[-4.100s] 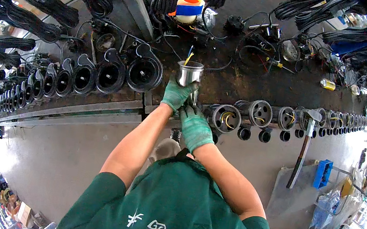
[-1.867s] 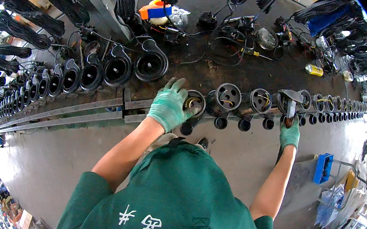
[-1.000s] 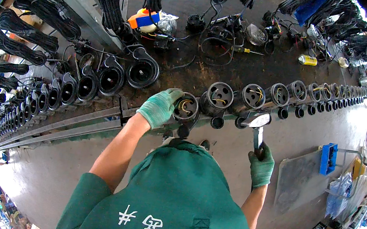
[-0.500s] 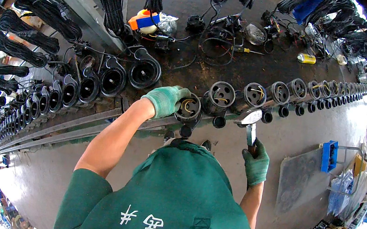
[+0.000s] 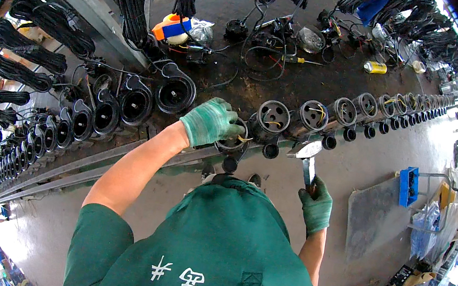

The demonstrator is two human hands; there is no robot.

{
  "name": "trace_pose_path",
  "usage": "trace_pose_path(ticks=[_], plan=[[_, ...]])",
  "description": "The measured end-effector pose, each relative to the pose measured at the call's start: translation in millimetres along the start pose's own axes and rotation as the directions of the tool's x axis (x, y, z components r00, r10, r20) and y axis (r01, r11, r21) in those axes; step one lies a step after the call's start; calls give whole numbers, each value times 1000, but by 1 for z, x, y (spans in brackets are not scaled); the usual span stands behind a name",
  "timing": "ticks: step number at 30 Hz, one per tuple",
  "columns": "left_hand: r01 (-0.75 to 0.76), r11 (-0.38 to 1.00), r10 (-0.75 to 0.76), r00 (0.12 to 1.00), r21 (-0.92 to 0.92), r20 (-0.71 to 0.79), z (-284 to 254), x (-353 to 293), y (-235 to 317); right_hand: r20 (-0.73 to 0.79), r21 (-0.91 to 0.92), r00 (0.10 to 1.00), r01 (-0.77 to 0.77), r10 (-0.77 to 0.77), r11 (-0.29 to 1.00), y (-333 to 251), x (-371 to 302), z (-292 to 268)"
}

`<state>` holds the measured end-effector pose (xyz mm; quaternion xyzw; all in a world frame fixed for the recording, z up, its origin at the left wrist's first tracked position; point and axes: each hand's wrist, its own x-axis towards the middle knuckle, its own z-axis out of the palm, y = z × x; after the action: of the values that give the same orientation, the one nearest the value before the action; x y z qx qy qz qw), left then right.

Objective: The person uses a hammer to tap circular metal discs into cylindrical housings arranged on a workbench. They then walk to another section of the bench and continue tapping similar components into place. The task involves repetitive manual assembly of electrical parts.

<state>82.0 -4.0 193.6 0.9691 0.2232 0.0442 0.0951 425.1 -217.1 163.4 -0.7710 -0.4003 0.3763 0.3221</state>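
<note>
My left hand (image 5: 212,122), in a green knit glove, has its fingers bent over the mouth of a black cylindrical housing (image 5: 231,156). The fingertips close on yellow wires (image 5: 243,139) at the opening; the thumb is hidden. This housing stands at the bench edge, with a short round side port facing me. In my right hand (image 5: 315,205), gloved alike, a hammer (image 5: 308,170) is held by its handle, head up, off to the right of the bench edge. Another black housing (image 5: 273,117) with wires and a holed inner disc stands just right of the left hand.
More black housings (image 5: 343,111) line the bench edge to the right. Leftward runs a row of open black casings (image 5: 175,93) with coiled cables (image 5: 15,69). Behind lie an orange-and-blue tape dispenser (image 5: 171,29), a screwdriver (image 5: 296,60) and a yellow can (image 5: 375,67).
My left fingers have shifted further over the housing's mouth, and the yellow wires now stick out to the right. The hammer remains in my right hand, nearly still.
</note>
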Motion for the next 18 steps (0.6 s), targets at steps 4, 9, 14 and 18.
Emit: trace_pose_path(ticks=[4, 9, 14, 18], plan=[[-60, 992, 44, 989, -115, -140, 17, 0, -6, -7, 35, 997, 71, -71, 997, 9, -1, 5], [-15, 982, 0, 997, -190, -80, 8, 1, -1, 8, 3, 999, 50, -50, 999, -4, -8, 10], [-19, 985, 11, 999, -169, -43, 16, 9, -10, 34, -52, 996, 88, -86, 995, -9, -14, 15], [-101, 741, -217, 900, -664, -379, 50, 19, -20, 123, -45, 988, 101, -95, 994, -33, -20, 22]])
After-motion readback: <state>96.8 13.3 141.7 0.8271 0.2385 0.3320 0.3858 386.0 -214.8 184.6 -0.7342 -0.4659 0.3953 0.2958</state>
